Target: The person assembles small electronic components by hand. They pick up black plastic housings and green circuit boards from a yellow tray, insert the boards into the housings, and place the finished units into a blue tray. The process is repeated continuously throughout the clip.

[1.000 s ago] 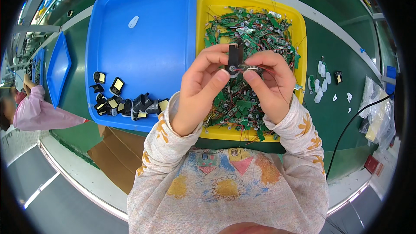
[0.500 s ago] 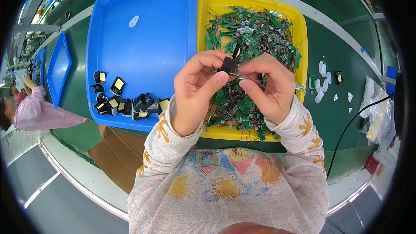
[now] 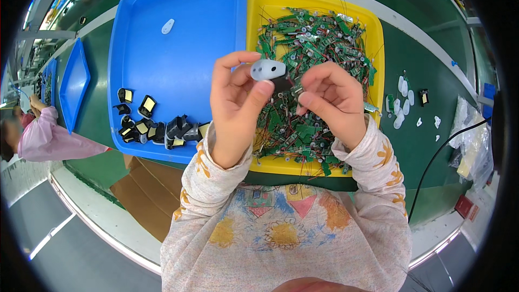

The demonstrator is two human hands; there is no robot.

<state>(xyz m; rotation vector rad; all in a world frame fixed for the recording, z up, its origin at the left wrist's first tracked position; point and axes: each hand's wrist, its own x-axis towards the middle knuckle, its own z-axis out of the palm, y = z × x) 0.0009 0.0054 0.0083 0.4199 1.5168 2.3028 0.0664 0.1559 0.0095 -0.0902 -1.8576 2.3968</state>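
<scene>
My left hand (image 3: 233, 97) pinches a small black plastic housing with a pale, translucent oval cover (image 3: 267, 69) facing up; dark holes show in the cover. Close beside it, my right hand (image 3: 335, 94) holds a small green circuit board (image 3: 297, 91) between thumb and fingertips, with a thin wire trailing past the palm. The board is at the housing's right end; whether it sits inside cannot be made out. Both hands are above a yellow tray (image 3: 375, 32) heaped with green circuit boards (image 3: 308, 130) and thin wires.
To the left lies a blue tray (image 3: 178, 65) with several black housings (image 3: 146, 130) near its front edge and one pale oval piece (image 3: 168, 26). Pale covers (image 3: 400, 108) and a black housing (image 3: 424, 97) lie right, near a plastic bag (image 3: 470, 140) and black cable (image 3: 432, 157). A person in pink (image 3: 43, 135) is far left.
My left hand has turned the black housing over, so its pale cover now faces up. My right hand has shifted slightly and still pinches near the housing's right end.
</scene>
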